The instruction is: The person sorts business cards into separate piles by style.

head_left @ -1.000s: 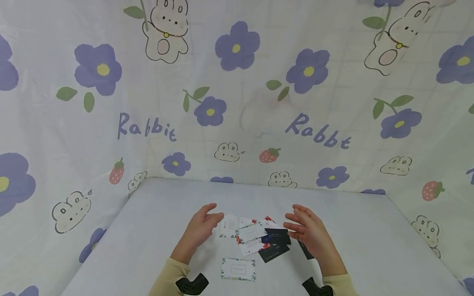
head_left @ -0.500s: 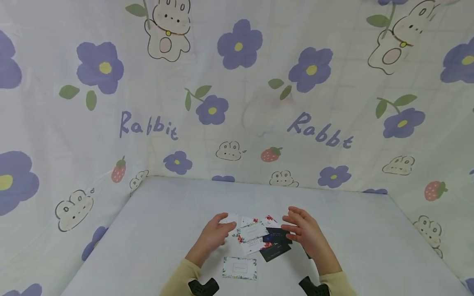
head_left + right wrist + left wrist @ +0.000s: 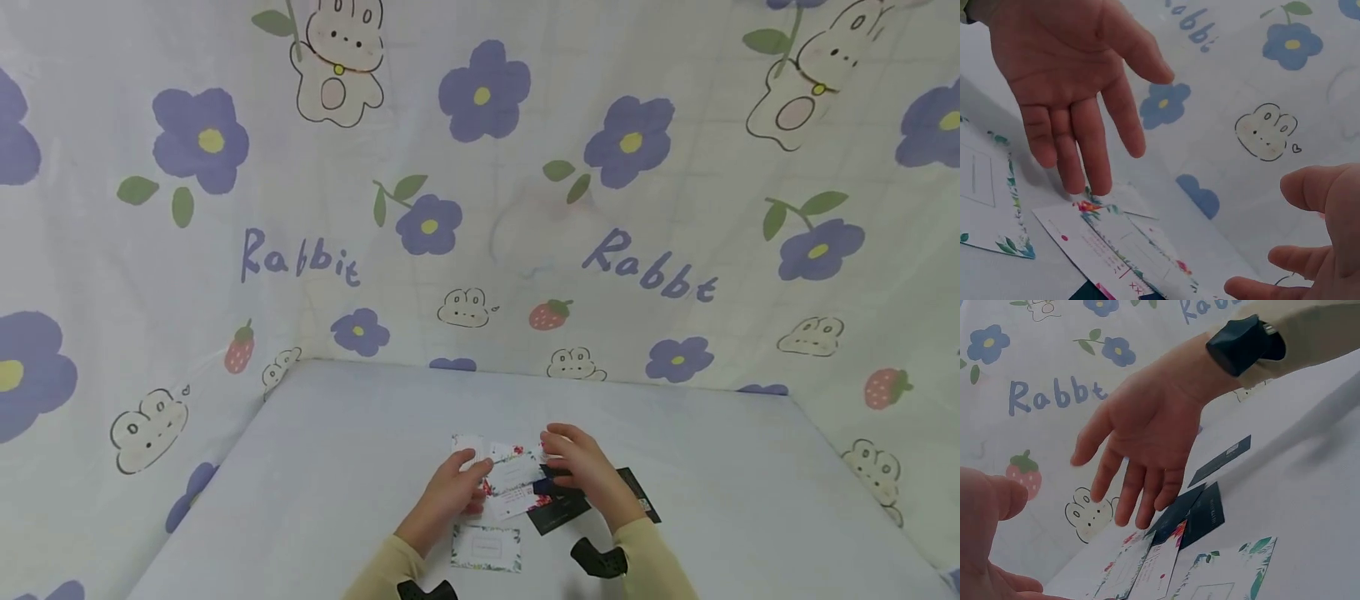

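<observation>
Several business cards lie overlapping in a loose pile between my two hands. Among them are a white card with red flowers, a white leaf-bordered card and a black card. My left hand, fingers relaxed and holding nothing, hovers at the pile's left side, partly hiding another white card. On the other side, my right hand hangs over the black cards with loosely spread fingers. In the left wrist view, its palm faces the pile. Whether any fingertip touches a card is hard to tell.
A single white card with a leafy border lies nearer me, apart from the pile. Right of my right hand is a separate black card. The white tabletop meets a rabbit-and-flower printed curtain behind and at the sides.
Both hands have moved inward: the left one to the right and slightly toward me, the right one to the left over the pile. The black card at the right is now more exposed.
</observation>
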`<state>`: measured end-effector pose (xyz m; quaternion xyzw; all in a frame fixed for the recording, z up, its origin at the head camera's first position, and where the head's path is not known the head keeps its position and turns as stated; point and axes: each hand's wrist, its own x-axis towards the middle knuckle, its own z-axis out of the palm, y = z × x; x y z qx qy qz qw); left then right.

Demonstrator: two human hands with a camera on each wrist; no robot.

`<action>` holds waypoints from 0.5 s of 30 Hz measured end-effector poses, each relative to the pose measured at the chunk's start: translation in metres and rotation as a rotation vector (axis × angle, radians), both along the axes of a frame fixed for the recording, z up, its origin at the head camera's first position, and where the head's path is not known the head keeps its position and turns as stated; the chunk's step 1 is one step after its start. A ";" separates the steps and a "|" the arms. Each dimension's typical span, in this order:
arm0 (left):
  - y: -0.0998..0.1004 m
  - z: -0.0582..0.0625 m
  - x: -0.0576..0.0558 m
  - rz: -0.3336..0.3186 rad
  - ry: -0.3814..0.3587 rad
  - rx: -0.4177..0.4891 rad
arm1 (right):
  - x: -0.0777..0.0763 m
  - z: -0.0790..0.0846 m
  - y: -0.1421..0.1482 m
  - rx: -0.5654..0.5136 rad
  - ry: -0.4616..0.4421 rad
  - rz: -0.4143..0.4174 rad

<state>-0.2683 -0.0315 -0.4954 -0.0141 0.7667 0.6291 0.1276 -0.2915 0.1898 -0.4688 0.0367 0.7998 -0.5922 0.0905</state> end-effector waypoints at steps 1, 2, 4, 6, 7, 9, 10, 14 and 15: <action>0.000 -0.001 0.001 -0.005 -0.007 0.016 | -0.002 -0.001 -0.001 0.017 -0.002 -0.004; 0.001 -0.002 0.001 -0.008 -0.013 0.031 | -0.004 -0.001 -0.003 0.030 -0.007 -0.007; 0.001 -0.003 0.003 -0.013 -0.019 0.055 | -0.007 -0.002 -0.004 0.048 -0.014 -0.006; 0.002 -0.003 0.004 -0.016 -0.019 0.077 | -0.008 -0.003 -0.005 0.059 -0.022 -0.003; 0.002 -0.003 0.004 -0.014 -0.020 0.085 | -0.009 -0.003 -0.006 0.057 -0.027 -0.002; 0.002 -0.003 0.003 -0.006 -0.020 0.096 | -0.010 -0.004 -0.006 0.047 -0.039 0.001; 0.002 -0.003 0.003 -0.001 -0.022 0.103 | -0.010 -0.004 -0.006 0.040 -0.047 0.005; 0.002 -0.004 0.002 0.014 -0.028 0.142 | -0.010 -0.005 -0.008 -0.006 -0.084 0.026; 0.002 -0.004 0.002 0.016 -0.030 0.150 | -0.010 -0.005 -0.008 -0.019 -0.090 0.030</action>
